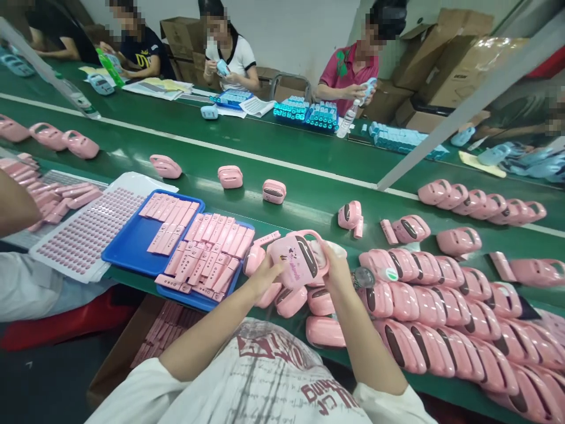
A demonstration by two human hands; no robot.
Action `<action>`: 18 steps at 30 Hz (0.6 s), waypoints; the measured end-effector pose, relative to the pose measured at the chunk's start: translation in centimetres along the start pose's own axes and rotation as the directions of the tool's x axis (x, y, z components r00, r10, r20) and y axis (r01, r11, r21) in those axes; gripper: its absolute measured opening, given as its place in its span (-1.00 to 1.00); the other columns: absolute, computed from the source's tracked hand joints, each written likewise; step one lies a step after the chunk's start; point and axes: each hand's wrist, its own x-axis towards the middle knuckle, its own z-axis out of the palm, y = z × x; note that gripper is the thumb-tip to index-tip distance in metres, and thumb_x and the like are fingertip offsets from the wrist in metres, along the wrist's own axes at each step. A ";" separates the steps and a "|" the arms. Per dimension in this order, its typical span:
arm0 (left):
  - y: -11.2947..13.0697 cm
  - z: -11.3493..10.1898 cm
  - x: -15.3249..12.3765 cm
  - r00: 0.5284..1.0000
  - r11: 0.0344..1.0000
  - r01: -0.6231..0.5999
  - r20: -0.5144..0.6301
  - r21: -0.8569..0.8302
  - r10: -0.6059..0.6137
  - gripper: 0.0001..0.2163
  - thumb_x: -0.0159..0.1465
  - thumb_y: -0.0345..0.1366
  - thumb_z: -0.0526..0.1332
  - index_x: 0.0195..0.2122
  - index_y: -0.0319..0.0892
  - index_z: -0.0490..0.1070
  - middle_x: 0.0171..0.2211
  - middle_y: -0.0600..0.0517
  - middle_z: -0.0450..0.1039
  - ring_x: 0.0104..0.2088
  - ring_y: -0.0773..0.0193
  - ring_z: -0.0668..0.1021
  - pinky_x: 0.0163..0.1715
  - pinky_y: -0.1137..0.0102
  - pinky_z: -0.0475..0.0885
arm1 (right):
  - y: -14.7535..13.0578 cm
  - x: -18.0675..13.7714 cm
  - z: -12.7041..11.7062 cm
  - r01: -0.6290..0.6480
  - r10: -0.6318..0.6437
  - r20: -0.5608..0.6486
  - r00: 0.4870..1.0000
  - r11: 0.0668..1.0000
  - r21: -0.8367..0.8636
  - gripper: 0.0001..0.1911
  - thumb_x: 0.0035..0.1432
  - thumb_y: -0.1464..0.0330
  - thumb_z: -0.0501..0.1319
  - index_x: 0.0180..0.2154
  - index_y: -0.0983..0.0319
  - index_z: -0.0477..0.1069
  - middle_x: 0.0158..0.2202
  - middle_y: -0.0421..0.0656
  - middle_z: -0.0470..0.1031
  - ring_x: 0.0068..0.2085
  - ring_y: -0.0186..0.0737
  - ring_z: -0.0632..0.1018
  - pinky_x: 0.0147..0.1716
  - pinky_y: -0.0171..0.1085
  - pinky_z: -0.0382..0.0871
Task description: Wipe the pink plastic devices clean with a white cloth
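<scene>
Between my two hands is a pink plastic casing (291, 262) with a loop handle, a dark window strip and a small cartoon print on its face. My left hand (266, 275) grips its left side, thumb on the printed face. On the other side my right hand (334, 268) is closed around the handle end; some of its fingers are hidden. Other pink casings (292, 301) lie on the bench just below and beside my hands. Left of them, a blue tray (128, 250) and a second one hold rows of pink strip pieces (207, 250) with small dark marks.
Rows of pink casings (445, 306) cover the bench to the right. A sheet of round stickers (88, 229) lies at left, near another person's arm (15, 203). Casings stand spaced along the green bench (309, 191). Across it, several people handle light-blue casings; a slanted post (445, 112) rises at right.
</scene>
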 end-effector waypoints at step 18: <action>0.6 -18.3 -4.0 0.554 0.678 0.145 -0.627 0.721 0.548 -0.89 0.10 -0.42 0.25 -0.37 -0.14 0.32 -0.34 0.01 0.29 0.08 -0.04 0.33 0.19 0.09 0.13 | 6.0 25.8 1.5 -0.134 -0.075 -0.246 0.966 0.669 -0.731 -0.86 0.21 0.36 0.21 -0.27 0.33 0.41 -0.34 -0.15 0.47 -0.35 -0.28 0.50 -0.38 -0.26 0.43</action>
